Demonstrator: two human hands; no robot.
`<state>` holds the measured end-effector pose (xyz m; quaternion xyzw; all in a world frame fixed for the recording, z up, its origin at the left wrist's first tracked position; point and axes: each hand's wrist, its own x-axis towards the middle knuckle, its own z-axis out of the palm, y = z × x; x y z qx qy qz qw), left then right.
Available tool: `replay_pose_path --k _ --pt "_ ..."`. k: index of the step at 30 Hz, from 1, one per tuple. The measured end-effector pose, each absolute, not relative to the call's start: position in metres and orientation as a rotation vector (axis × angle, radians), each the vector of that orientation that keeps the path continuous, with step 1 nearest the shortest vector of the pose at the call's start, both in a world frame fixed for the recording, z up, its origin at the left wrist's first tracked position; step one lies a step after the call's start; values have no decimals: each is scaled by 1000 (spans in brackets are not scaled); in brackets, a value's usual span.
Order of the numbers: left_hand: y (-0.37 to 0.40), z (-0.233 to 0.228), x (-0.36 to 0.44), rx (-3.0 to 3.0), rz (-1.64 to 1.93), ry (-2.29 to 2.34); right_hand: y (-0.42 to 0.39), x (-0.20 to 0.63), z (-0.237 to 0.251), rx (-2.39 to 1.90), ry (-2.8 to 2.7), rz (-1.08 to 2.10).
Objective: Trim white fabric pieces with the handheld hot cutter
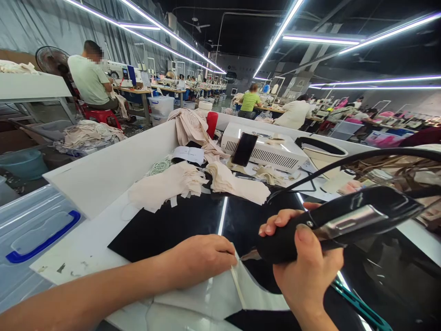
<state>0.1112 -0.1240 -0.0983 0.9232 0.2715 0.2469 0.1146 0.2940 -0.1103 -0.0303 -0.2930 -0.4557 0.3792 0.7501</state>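
Observation:
My right hand [306,271] is wrapped round the rounded end of a black corded handheld electric tool [358,218] with a silver switch plate, held above the work surface. My left hand [200,259] has its fingers pinched together at the top end of a narrow pale strip [238,287]. That strip lies on a clear, whitish sheet [196,299], over the glossy black table covering [148,234]. A teal slender tool [361,305] rests to the right, partly hidden by my right wrist. The tool's working tip cannot be made out.
Ahead lie two stacks of cream fabric pieces [165,186] [237,184]. Behind them are a phone [244,149], a white vented box [265,145] and beige cloth [196,128]. The tool's black cable [310,177] arches rightward. A low white wall [120,170] borders the table; co-workers sit beyond.

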Motion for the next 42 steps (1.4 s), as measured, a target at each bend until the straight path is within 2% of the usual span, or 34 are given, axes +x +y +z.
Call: replay_pose_path --k 10,20,42 --pt "-123 -91 110 2783 715 776 -119 308 -20 -618 -1001 798" --pt "-127 -89 125 2799 645 807 -123 311 -28 -638 -992 801" --pt "-139 -94 117 2715 727 822 -124 301 -38 -591 -1042 853"
